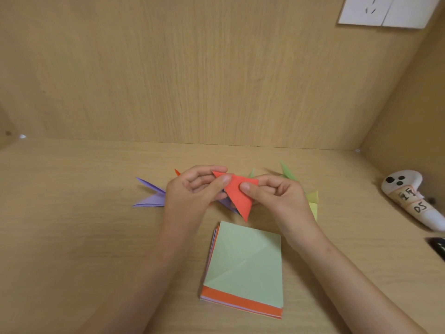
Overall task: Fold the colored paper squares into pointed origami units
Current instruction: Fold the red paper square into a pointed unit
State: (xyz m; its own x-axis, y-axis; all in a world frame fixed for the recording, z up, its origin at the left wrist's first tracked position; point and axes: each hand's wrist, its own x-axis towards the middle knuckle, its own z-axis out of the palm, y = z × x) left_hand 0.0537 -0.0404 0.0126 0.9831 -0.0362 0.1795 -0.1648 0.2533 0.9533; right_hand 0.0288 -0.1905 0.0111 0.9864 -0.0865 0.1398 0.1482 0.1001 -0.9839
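Observation:
An orange-red paper (237, 196), folded into a triangle with its tip pointing down, is held above the desk. My left hand (192, 189) pinches its upper left corner. Thumb and fingers of my right hand (277, 194) grip its right edge. Below the hands lies a stack of paper squares (245, 268), pale green on top with creases, orange beneath. Finished pointed units lie behind the hands: purple (150, 195) at left, green (287, 172) and yellow (313, 201) at right, partly hidden.
A white handheld controller (411, 198) with a taped label lies at the right. A dark object (437, 245) shows at the right edge. The wooden desk (72, 225) meets a back wall and a right side wall; a white socket plate (385, 10) sits high.

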